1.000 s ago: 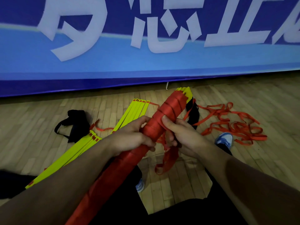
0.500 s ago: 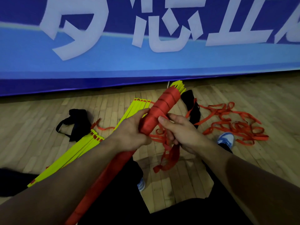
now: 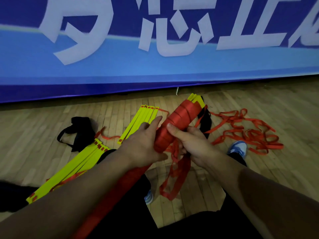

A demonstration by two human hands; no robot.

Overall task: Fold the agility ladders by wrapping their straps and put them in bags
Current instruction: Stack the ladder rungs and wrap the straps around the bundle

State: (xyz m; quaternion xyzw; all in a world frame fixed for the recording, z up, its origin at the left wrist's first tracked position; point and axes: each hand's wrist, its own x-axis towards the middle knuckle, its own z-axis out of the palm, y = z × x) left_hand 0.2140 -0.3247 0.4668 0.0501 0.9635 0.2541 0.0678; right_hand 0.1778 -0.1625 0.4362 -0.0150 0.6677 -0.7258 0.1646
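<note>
Above the lap, both hands grip ladder bundle (image 3: 179, 125).

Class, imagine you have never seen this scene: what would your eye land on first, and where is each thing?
First, the red-wrapped ladder bundle at centre, slanting up toward the wall, gripped by the left hand and the right hand. Next, the blue banner with big white characters across the top. Then the yellow rungs on the wooden floor at left, and the tangle of red strap at right.

Wrapped ladder (image 3: 179, 125): yellow rungs bundled, red strap wound round, tilted.
Loose ladders (image 3: 82, 163): yellow, flat on floor.
Bags (image 3: 81, 130): black, floor.
</note>
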